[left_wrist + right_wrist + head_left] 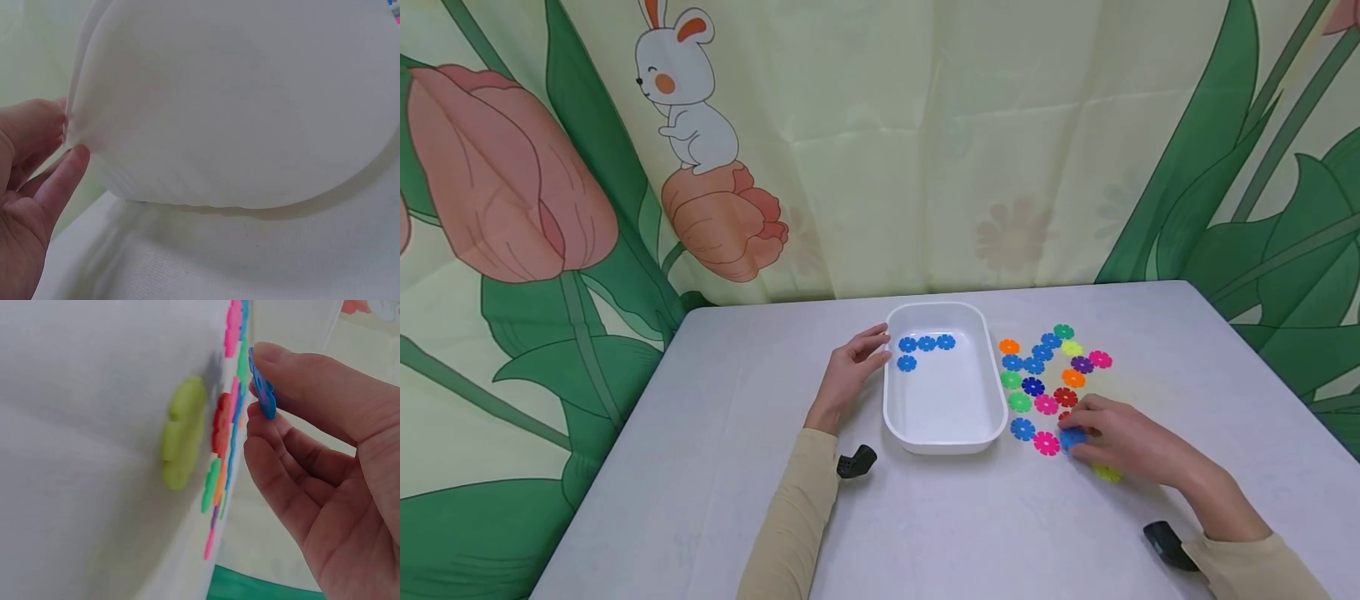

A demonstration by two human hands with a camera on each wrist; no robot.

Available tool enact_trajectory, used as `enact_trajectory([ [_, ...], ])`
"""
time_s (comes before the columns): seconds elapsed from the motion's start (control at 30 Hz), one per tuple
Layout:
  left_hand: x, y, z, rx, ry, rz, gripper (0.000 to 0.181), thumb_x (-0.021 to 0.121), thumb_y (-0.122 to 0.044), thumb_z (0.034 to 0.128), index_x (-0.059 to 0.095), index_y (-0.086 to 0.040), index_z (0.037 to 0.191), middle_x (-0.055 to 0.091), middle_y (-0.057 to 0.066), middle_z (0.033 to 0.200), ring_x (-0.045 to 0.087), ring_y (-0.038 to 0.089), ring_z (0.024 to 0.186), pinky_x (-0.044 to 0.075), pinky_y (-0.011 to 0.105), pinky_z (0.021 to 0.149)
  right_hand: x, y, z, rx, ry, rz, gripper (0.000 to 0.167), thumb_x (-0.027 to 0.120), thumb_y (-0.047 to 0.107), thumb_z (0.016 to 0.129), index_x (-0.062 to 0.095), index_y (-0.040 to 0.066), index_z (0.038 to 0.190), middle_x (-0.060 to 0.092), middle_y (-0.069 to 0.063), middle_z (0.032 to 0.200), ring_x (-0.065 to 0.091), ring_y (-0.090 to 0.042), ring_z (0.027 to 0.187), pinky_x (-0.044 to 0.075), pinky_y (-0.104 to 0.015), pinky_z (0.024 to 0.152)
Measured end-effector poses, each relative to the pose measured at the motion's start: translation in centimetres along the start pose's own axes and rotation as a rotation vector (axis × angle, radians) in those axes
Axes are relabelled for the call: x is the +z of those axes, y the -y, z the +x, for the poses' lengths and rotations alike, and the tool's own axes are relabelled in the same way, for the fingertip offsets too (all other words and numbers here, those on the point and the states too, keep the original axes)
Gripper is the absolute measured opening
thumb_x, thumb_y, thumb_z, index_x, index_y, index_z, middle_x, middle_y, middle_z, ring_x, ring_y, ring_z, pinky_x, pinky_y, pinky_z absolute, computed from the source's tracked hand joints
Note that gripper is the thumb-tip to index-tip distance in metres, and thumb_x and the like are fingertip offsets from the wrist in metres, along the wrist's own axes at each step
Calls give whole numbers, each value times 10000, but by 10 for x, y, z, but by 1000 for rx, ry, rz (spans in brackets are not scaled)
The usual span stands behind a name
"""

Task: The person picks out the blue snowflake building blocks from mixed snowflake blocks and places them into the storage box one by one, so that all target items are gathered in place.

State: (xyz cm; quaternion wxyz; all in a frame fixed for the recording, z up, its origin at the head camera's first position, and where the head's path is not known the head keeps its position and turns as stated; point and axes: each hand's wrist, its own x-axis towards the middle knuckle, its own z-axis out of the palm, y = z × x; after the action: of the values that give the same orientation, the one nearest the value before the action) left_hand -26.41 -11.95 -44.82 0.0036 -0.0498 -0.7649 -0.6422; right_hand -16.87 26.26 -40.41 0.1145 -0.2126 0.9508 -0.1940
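Between the thumb and fingers of my right hand point(1131, 442) is a blue flower-shaped disc point(1072, 437), just above the front of a group of coloured discs. The right wrist view shows that blue disc point(262, 387) pinched on edge in the right hand point(325, 444), with a yellow-green disc point(184, 434) lying on the cloth beside it. My left hand point(847, 375) touches the left rim of a white tray point(945, 446); in the left wrist view the left hand point(37, 169) has fingers and thumb at the tray's wall point(237, 112). Several blue discs point(927, 343) lie inside the tray, towards its back left.
Right of the tray, pink point(1047, 404), green point(1019, 402), orange point(1072, 378), red, purple, yellow and blue discs lie on the white-covered table point(715, 467). A patterned curtain point(880, 150) hangs behind the table's back edge. Black devices point(857, 462) sit at both wrists.
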Motion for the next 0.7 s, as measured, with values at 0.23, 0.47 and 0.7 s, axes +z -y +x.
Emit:
enact_trajectory([
  [0.23, 0, 1, 0, 1, -3, 5, 342, 688, -201, 923, 671, -80, 1243, 537, -149, 1381, 465, 137, 1327, 398, 359, 1084, -15, 5, 5, -21, -66, -20, 455, 843, 223, 753, 701, 83, 1162, 617, -74, 1063, 600, -292, 1016, 595, -311, 706],
  [0.47, 0, 1, 0, 8, 2, -2, 345, 689, -205, 923, 671, -72, 1241, 537, -140, 1385, 464, 145, 1330, 388, 371, 1093, -30, 13, 14, -52, -145, -45, 477, 849, 177, 748, 696, 49, 1182, 622, -166, 1121, 576, -392, 1070, 604, -379, 690],
  [0.7, 0, 0, 0, 6, 3, -3, 350, 689, -201, 922, 667, -68, 1245, 541, -153, 1374, 472, 134, 1319, 387, 362, 1095, -43, 26, 29, -79, -237, -25, 459, 826, 158, 781, 682, 20, 1195, 613, -192, 1143, 591, -390, 1061, 604, -386, 708],
])
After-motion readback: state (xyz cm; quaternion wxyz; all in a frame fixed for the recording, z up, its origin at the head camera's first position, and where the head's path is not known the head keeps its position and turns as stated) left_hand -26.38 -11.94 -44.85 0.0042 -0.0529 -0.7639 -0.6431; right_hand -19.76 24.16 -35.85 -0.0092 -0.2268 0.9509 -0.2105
